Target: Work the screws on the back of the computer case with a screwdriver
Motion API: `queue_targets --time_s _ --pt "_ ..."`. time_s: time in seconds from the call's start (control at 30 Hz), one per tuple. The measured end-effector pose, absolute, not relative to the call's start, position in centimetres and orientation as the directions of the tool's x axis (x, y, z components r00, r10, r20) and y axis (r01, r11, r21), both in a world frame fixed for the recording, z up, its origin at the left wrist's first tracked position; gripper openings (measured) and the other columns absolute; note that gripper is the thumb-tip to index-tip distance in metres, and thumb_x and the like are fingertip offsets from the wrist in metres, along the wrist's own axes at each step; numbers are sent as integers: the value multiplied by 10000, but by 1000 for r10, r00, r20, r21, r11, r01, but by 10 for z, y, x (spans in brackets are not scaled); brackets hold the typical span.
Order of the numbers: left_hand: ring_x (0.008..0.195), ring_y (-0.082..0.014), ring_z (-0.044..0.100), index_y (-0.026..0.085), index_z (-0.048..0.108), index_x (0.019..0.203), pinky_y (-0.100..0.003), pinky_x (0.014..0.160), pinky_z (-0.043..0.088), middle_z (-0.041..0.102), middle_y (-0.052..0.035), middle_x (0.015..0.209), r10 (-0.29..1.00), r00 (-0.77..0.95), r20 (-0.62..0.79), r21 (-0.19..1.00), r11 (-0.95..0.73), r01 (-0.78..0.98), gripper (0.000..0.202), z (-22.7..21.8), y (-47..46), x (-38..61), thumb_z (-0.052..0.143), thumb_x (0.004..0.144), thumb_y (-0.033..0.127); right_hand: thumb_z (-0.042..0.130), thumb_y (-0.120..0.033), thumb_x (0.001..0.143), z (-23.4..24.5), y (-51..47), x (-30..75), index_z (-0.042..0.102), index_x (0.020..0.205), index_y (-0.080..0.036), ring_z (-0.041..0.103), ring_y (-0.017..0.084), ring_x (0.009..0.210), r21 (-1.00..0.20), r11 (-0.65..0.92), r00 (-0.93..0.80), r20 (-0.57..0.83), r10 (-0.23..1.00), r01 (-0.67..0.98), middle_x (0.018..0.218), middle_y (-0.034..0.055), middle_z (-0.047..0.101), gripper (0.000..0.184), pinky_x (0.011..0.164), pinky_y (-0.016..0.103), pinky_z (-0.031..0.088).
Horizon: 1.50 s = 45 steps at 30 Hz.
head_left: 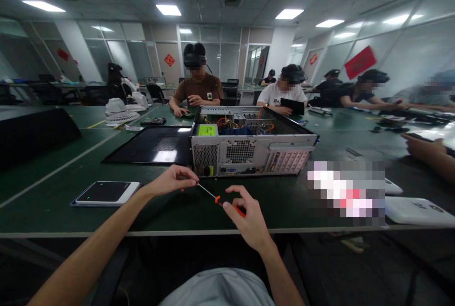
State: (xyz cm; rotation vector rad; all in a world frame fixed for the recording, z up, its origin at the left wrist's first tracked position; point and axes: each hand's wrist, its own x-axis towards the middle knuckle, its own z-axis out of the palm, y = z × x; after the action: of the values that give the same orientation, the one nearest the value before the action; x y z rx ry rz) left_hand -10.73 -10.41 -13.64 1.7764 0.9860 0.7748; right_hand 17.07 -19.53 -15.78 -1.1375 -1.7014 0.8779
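A screwdriver (pixel 207 190) with a thin metal shaft and an orange-and-black handle is held in my right hand (pixel 248 212), thumb and fingers around the handle. Its tip points up and left to the fingertips of my left hand (pixel 175 180), which are pinched together there. Whatever sits between those fingertips is too small to make out. Just beyond both hands lies an opened computer case (pixel 234 141), its rear panel facing me, with cables and a power supply with a yellow-green label (pixel 207 130) inside. A black side panel (pixel 152 145) lies flat to its left.
A white-framed device with a dark screen (pixel 106 192) rests at left near the table edge. A white fan (pixel 122 112) stands farther back. At right are a blurred-out bright object (pixel 341 192) and a white device (pixel 417 210). Several people sit around the green table (pixel 53 220).
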Motion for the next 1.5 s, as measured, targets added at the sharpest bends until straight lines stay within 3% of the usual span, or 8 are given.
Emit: queue_targets --time_s 0.13,0.23,0.33,0.43,0.63,0.87,1.13,1.5 --pt "801 -185 700 181 799 930 -286 735 538 784 -63 910 822 563 88 760 -421 496 235 -136 -109 -114 728 858 393 635 -417 928 -154 -198 164 660 1002 -200 504 111 590 -882 348 -192 300 934 317 638 -60 573 231 603 233 371" --pt "829 -188 713 202 794 989 -287 755 535 791 -53 952 790 588 171 603 -556 572 193 -140 -113 -116 658 901 306 668 -421 922 -152 -203 154 691 898 -203 558 118 657 -848 401 -219 343 914 347 729 -28 632 220 645 236 410" --pt "850 -186 723 226 783 1069 -279 747 540 791 -49 1006 763 584 278 443 -641 627 218 -145 -114 -115 623 926 265 739 -431 879 -155 -210 143 723 952 -207 624 154 754 -796 481 -216 430 877 368 840 7 701 235 724 267 459" --pt "844 -177 728 258 675 1329 -287 782 562 797 -25 1013 743 551 379 336 -665 667 387 -150 -113 -113 594 950 247 789 -406 841 -158 -214 136 736 1071 -212 654 196 857 -727 587 -252 530 810 356 932 39 735 306 801 314 496" --pt "761 -157 710 267 437 1546 -277 759 575 796 -4 1000 565 562 604 53 -733 679 566 -153 -108 -110 565 995 227 819 -466 820 -160 -216 127 713 1244 -235 639 228 1010 -642 696 -357 598 718 322 1088 75 688 495 910 373 526" --pt "627 -153 640 218 474 1517 -252 627 531 706 2 756 385 651 654 -281 -676 681 509 -152 -103 -105 542 1013 212 823 -413 828 -164 -215 112 701 1303 -225 616 191 1011 -701 639 -430 495 755 316 1139 71 563 525 943 335 538" --pt "656 -159 671 206 327 1595 -276 671 566 761 -16 847 316 592 741 -258 -680 686 625 -154 -99 -108 540 1007 182 782 -435 859 -163 -211 107 659 1368 -237 607 207 1076 -680 619 -499 407 765 393 1205 79 546 560 980 351 537" --pt "781 -185 728 208 438 1528 -291 765 589 781 -36 921 526 482 701 -12 -667 745 549 -158 -98 -109 566 995 241 776 -476 861 -163 -211 103 626 1394 -254 606 251 1077 -563 629 -523 364 771 536 1223 98 573 597 980 430 539"
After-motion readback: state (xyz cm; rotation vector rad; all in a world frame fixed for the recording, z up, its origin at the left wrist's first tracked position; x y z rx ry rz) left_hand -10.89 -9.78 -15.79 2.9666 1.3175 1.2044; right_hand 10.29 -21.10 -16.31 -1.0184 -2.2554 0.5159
